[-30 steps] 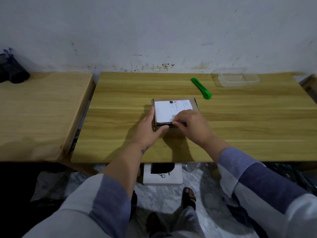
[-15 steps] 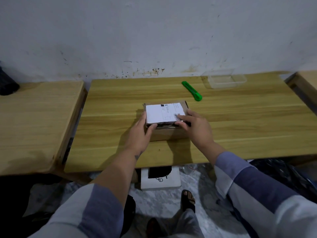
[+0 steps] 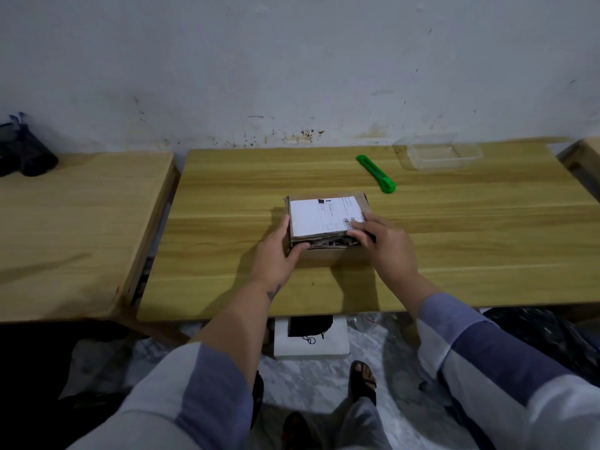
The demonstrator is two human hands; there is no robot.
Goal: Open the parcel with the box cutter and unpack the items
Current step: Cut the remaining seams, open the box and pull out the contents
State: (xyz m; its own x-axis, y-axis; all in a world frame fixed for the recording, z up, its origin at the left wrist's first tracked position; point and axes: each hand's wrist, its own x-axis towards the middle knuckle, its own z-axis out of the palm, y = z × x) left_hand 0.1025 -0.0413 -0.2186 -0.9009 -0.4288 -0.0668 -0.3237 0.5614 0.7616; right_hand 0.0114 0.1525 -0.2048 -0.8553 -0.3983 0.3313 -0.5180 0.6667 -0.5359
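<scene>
A small brown cardboard parcel (image 3: 319, 219) with a white shipping label on top sits in the middle of the wooden table (image 3: 454, 241). My left hand (image 3: 276, 254) grips its left near corner, thumb along the side. My right hand (image 3: 386, 245) holds the right near corner, fingertips on the lid's front edge. The lid is lifted slightly at the front, and crumpled paper shows in the gap. The green box cutter (image 3: 376, 174) lies on the table behind and to the right of the parcel, untouched.
A clear plastic container (image 3: 438, 152) stands at the back right by the wall. A second wooden table (image 3: 74, 228) adjoins on the left, with a dark object (image 3: 26, 157) at its far corner. A white box (image 3: 311, 339) lies on the floor below.
The parcel's lid has come up a little at the front edge, showing paper inside. Both hands have stayed on the near corners. The camera view has shifted slightly.
</scene>
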